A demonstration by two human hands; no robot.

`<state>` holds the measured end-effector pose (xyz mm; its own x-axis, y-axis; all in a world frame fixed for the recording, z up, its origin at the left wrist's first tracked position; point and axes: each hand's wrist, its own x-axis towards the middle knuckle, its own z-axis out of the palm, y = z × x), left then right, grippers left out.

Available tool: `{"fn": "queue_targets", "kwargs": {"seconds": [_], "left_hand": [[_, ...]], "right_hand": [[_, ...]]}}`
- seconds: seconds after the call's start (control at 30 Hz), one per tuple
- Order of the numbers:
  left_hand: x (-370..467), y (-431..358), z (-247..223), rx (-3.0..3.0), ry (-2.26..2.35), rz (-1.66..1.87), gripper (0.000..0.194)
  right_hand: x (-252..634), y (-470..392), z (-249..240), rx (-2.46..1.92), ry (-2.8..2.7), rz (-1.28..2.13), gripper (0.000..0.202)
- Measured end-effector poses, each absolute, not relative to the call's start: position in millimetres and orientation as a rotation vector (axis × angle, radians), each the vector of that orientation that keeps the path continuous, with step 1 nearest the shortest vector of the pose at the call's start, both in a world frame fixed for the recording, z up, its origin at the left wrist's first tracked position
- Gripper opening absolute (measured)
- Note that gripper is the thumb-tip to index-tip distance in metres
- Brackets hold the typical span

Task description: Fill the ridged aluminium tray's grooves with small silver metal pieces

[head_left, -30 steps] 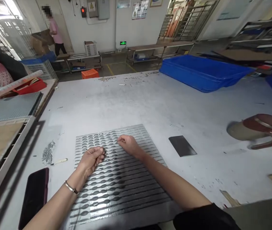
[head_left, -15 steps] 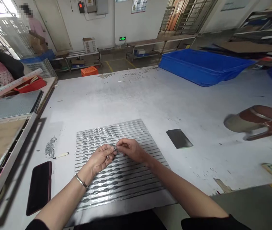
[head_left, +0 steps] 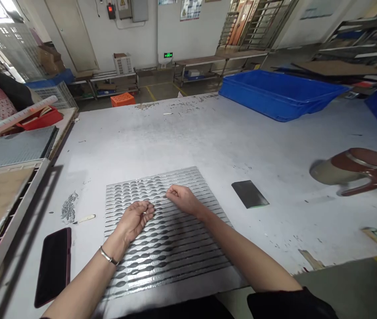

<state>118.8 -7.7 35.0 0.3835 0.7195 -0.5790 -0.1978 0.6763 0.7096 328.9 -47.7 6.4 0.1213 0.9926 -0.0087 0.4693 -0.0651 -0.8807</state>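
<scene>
A silvery sheet (head_left: 195, 248) with rows of dark, leaf-shaped marks and narrow stripes lies on the table. Over its left half is my left hand (head_left: 138, 217), a metal bangle on the wrist. Its thumb and fingers curl together; anything between them is too small to make out. To the right of it, my right hand (head_left: 182, 198) is over the middle of the sheet, fingertips pinched. I cannot see clearly what, if anything, they hold. A gap separates the two hands.
A phone (head_left: 53, 266), a small knife (head_left: 85, 219) and a heap of grey scraps (head_left: 69, 207) lie left. Right are a dark flat block (head_left: 250, 194), a brown jug (head_left: 351, 168) and a blue bin (head_left: 275, 99). A shelf frame (head_left: 25, 217) borders the table's left.
My hands, whose fingertips met over the sheet, have come apart. The left has moved slightly left, and the right slightly up and to the right.
</scene>
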Motion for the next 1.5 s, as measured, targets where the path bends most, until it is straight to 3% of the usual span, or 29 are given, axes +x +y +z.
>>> {"fn": "queue_targets", "kwargs": {"seconds": [0.13, 0.37, 0.5, 0.73, 0.9, 1.1, 1.3, 1.5], "left_hand": [[113.3, -2.2, 44.7, 0.527, 1.055, 0.704, 0.022], [118.7, -14.1, 53.3, 0.461, 1.047, 0.770, 0.026], [119.7, -22.8, 45.9, 0.513, 0.995, 0.743, 0.017], [131.3, -42.3, 43.0, 0.595, 0.928, 0.646, 0.025], [133.8, -52.1, 38.1, 0.638, 0.900, 0.633, 0.032], [124.8, -52.1, 39.7, 0.619, 0.872, 0.622, 0.035], [92.2, -47.2, 49.3, 0.667, 0.959, 0.804, 0.031], [24.9, -38.1, 35.3, 0.773, 1.145, 1.017, 0.043]], "right_hand": [[334.6, -31.8, 2.4, -1.899, -1.558, 0.728, 0.016], [326.2, -29.6, 6.3, -1.981, -1.488, 0.672, 0.013], [312.6, -60.1, 21.5, -1.665, -1.400, 0.782, 0.014], [285.9, -110.9, 30.2, -1.385, -1.345, 0.762, 0.019], [291.6, -111.4, 22.1, -1.325, -1.088, 1.117, 0.028], [305.0, -96.7, 25.4, -1.306, -0.996, 1.264, 0.026], [328.3, -68.1, 20.3, -1.627, -1.420, 0.926, 0.016], [334.8, -52.0, 7.5, -1.726, -2.168, 0.525, 0.023]]}}
